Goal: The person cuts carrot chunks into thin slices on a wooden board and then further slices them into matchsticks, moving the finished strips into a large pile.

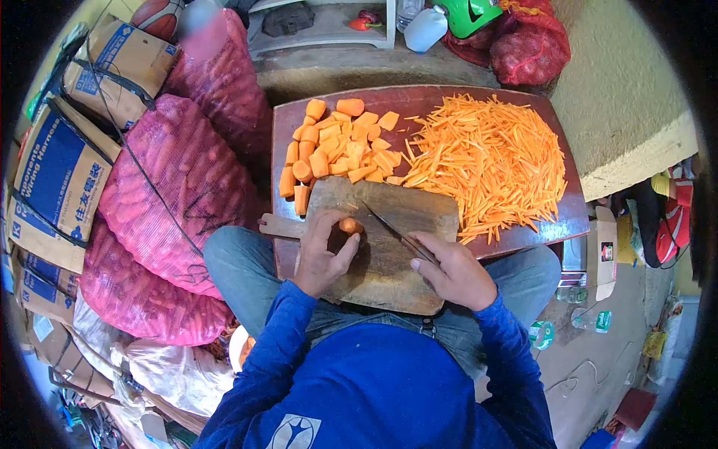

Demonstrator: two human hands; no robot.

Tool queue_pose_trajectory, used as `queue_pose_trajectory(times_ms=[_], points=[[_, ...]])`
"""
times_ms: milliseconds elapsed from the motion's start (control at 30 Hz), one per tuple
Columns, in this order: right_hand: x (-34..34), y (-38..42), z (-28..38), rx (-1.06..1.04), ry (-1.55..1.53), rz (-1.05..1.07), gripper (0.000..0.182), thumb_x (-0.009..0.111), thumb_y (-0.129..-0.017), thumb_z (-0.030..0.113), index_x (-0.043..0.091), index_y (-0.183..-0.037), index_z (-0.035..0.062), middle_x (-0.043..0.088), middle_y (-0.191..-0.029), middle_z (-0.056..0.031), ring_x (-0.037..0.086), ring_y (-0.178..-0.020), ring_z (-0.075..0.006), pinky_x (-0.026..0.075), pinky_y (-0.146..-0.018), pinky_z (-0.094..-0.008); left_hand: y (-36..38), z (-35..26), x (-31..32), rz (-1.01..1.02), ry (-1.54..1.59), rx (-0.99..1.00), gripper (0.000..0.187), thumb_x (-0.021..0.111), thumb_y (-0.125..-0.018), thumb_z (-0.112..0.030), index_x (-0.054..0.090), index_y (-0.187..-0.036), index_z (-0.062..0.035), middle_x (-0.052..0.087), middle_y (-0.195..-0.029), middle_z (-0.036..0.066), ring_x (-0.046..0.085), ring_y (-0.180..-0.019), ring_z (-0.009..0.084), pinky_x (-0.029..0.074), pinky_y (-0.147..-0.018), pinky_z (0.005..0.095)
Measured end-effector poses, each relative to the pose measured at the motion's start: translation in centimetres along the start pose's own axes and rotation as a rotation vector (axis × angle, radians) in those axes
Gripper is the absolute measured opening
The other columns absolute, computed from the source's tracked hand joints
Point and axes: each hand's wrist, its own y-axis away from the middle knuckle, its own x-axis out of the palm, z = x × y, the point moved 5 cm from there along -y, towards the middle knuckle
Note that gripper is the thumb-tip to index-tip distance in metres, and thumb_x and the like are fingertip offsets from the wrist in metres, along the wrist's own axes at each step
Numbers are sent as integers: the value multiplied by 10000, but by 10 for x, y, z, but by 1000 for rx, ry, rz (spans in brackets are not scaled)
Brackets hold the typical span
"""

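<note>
On the wooden chopping board (396, 280) across my lap, my left hand (323, 254) holds a short carrot piece (350, 225) between thumb and fingers. My right hand (453, 271) grips a kitchen knife (387, 226) by its handle, the dark blade pointing up and left over the board, apart from the carrot. Beyond the board, carrot chunks (336, 144) lie piled at the left of the reddish-brown table (419, 96). A large heap of carrot sticks (486, 161) covers its right side, touching the board's far right edge.
Pink mesh sacks (176, 198) of carrots and cardboard boxes (63, 187) crowd the left. A red mesh sack (531, 52) and a plastic jug (425, 30) stand behind the table. Plastic bottles (594, 320) lie on the floor at right.
</note>
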Motion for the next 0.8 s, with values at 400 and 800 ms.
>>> queue_pose_trajectory(times_ms=[400, 800], points=[[15, 28, 56, -27, -14, -23, 543, 667, -1049, 186, 491, -1532, 10, 725, -1173, -304, 725, -1035, -504, 595, -855, -523, 13, -15, 0, -47, -40, 204, 291, 782, -857, 65, 714, -1131, -6, 680, -1065, 161, 690, -939, 350, 581, -823, 426], [16, 26, 57, 58, 22, 85, 531, 660, -1041, 184, 465, -1506, 18, 733, -1096, -298, 726, -927, -514, 595, -750, -564, 16, -3, 3, -28, -129, 326, 434, 773, -740, 120, 714, -1163, 40, 687, -1085, 189, 689, -915, 377, 577, -775, 432]])
